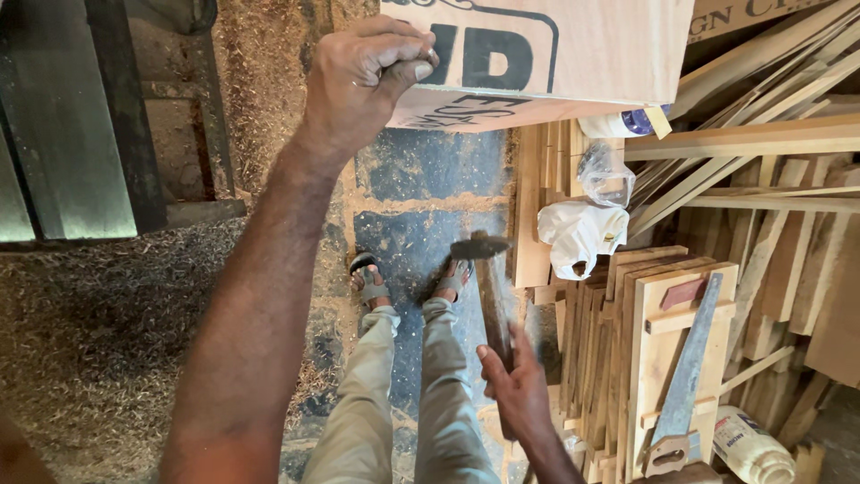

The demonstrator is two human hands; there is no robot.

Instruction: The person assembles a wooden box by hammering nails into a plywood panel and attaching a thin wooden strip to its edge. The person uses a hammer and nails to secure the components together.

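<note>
Pale, smooth plywood formed the large flat wooden box (573, 49) at the top of view, black lettering printed across its face. Left hand (363, 76) was clenched at the box's lower left corner, fingers (399, 54) curled tight against the edge, forearm stretched up from the lower left. Right hand (520, 390) gripped the dark wooden handle of a hammer (491, 296); the head, a dark flattened shape, was motion-blurred, so its exact form could not be read. Hammer sat below the box, well apart from it, above the sandalled feet (412, 278) and khaki trouser legs (394, 394).

Floor (421, 179): dark blue-grey, mottled, cracked. Coarse tan wood shavings (98, 332) lay in a thick fibrous carpet to the left. On the right, rough-sawn pale wooden planks and slats (770, 224) were stacked in loose heaps; a steel handsaw with a wooden grip (685, 385) rested on a slatted wooden panel (658, 341). Crumpled white plastic bag (580, 235) lay beside the planks, near a white plastic bottle (752, 448).
</note>
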